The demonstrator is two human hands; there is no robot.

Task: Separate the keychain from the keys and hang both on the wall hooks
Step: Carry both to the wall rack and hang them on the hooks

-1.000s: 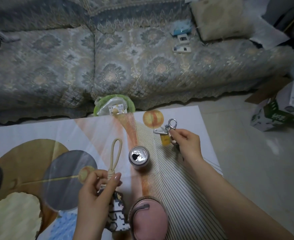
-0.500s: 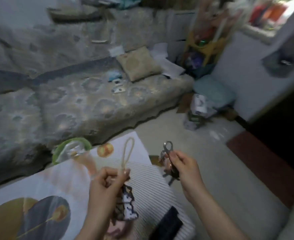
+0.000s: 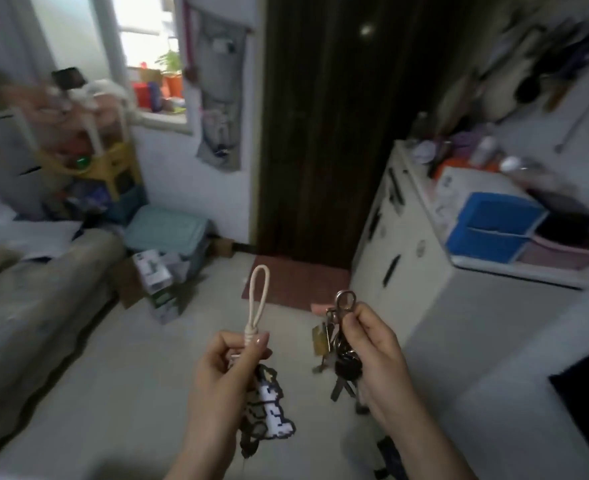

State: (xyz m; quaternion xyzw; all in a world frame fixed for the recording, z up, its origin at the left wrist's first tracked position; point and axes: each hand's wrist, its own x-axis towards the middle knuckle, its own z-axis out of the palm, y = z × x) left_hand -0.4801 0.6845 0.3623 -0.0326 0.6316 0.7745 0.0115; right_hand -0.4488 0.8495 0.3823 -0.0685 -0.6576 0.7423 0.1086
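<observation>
View swung off the sofa & table w/ the printed cloth, now facing a dark door (image 3: 324,126) and white cabinet (image 3: 421,258). Left hand (image 3: 229,367) is pinched shut on the keychain (image 3: 257,306) at its knot, cord loop standing up, pixel charm dangling below; right hand (image 3: 372,344) is clamped on the keys (image 3: 341,358) just under the metal ring, the two well apart. No hooks visible yet imo, so the risk is the floppy loop folding over and missing a hook, or the heavy bunch slipping from that fingertip grip.
</observation>
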